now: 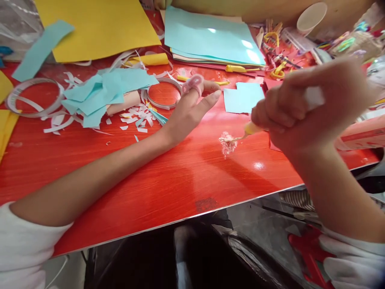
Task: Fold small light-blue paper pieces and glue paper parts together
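Observation:
My left hand (189,108) rests low over the red table, thumb and fingers stretched out to the right. A pink looped thing (195,84) sits around or against its fingers; which one I cannot tell. My right hand (297,100), slightly blurred, is closed in a fist above the table. From it pokes a pale yellow tip (252,128), with a thin tan strand running down to a frilly pinkish-white tuft (227,143) at the table surface. Most of the held thing is hidden in the fist. Light blue paper squares (243,97) lie between the hands.
Cut blue paper (105,90), white paper scraps (136,114) and tape rolls (33,96) are at left. Yellow sheets (99,28) and stacked blue sheets (207,38) lie behind. A white cup (311,18) and craft clutter fill the back right. The table's edge (180,220) is nearest me.

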{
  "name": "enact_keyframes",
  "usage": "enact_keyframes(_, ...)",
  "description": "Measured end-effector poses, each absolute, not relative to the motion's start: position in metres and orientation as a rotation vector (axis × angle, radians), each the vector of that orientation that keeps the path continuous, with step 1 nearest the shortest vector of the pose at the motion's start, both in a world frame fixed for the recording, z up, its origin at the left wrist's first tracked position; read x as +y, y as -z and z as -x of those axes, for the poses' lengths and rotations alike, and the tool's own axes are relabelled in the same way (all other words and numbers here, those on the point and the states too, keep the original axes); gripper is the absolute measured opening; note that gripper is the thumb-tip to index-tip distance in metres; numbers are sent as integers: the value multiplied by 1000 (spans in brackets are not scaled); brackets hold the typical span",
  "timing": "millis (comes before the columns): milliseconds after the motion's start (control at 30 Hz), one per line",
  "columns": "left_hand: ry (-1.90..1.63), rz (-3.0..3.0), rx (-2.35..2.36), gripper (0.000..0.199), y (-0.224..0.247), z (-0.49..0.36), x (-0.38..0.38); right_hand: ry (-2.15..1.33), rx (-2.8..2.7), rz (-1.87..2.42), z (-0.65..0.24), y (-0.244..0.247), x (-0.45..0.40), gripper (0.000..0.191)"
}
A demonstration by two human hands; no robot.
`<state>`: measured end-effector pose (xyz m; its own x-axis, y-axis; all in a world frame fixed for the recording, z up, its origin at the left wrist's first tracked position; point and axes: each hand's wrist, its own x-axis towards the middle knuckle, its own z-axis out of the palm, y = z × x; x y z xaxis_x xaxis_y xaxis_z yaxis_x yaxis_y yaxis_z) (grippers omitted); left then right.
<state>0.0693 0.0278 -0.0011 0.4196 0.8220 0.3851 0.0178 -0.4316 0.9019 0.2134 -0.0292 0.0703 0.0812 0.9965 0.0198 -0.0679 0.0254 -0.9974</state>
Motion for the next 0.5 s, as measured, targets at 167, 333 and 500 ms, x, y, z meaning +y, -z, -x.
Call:
enact_keyframes(167, -1129, -1777, 723, 24, 1, -70, 27, -1388, -953, 1174, -205, -47, -34, 36)
enact_keyframes(333, -1118, -1786, 730, 25, 0, -69, 26, -1240, -919, 1114, -212, -48, -26, 30)
enact_keyframes(500, -1122, -1772, 729, 26, -1, -69, 25, -1300, -950, 1185, -218, -38, -33, 36)
